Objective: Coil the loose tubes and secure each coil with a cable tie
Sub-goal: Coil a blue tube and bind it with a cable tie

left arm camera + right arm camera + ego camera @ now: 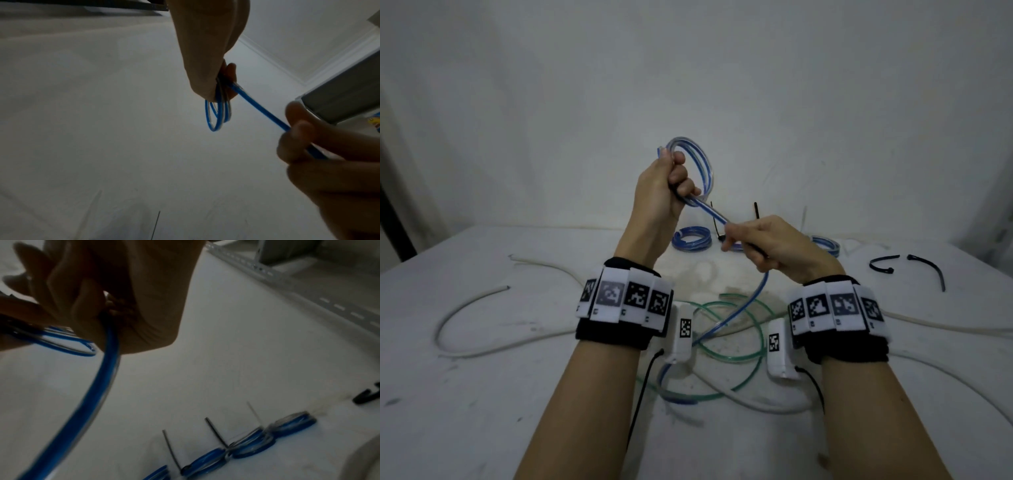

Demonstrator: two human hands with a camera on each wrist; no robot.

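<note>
My left hand (674, 178) is raised above the table and grips a small coil of blue tube (697, 161) of about three loops. From that fist a straight run of the same blue tube (261, 108) slants down to my right hand (739, 240), whose curled fingers hold it. Below the right hand the tube's tail (739, 308) curves down onto the table. In the right wrist view the tail (98, 378) hangs from the fist and the coil (68, 344) shows at left. Something dark sits under my left fingers; I cannot tell what.
Tied blue coils (691, 240) (825, 245) lie at the back of the white table (482, 394), tie tails sticking up (216, 433). Loose black cable ties (883, 265) (928, 270) lie at right. A green tube (729, 329) and white tubes (482, 308) sprawl under my wrists.
</note>
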